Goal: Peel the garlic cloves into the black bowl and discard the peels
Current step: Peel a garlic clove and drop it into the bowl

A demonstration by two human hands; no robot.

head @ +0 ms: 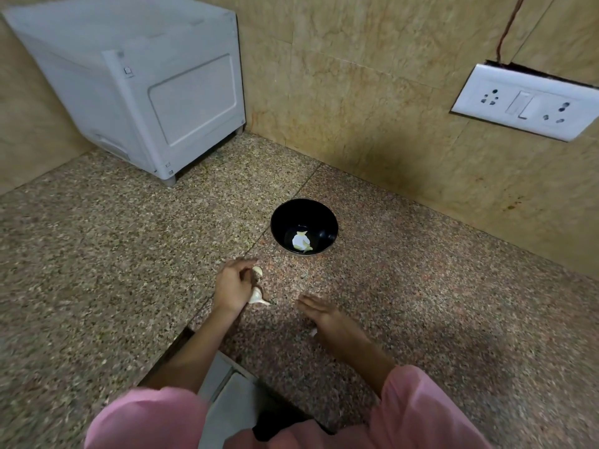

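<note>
While the L hand [232, 286] curls its fingers over the granite counter [437, 286], it pinches a garlic clove [257, 271] at the fingertips, skin still on as far as the blur lets me see. A 2nd clove [256, 297], w/ a pointed papery tip, sits at the heel of that hand; can't tell if it's held or just lying on the stone. R hand [324, 314] is spread flat, fingers straight, palm down, low over the counter & holding nothing. A small white scrap [313, 332] shows just at its wrist edge.

Black bowl [291, 215] stands upright on the counter, beyond both hands & near the back wall, apart from them. Inside, at the bottom, lie a few pale pieces [299, 243]; too small to say cloves or peel.

Pink sleeves [421, 403] cover both upper arms, forearms bare. Far L corner has a white plastic box [146, 92] on short feet. On the R wall is a white socket plate [525, 103] w/ a switch btwn 2 outlets, and a reddish cable [509, 27] runs up from it.
</note>
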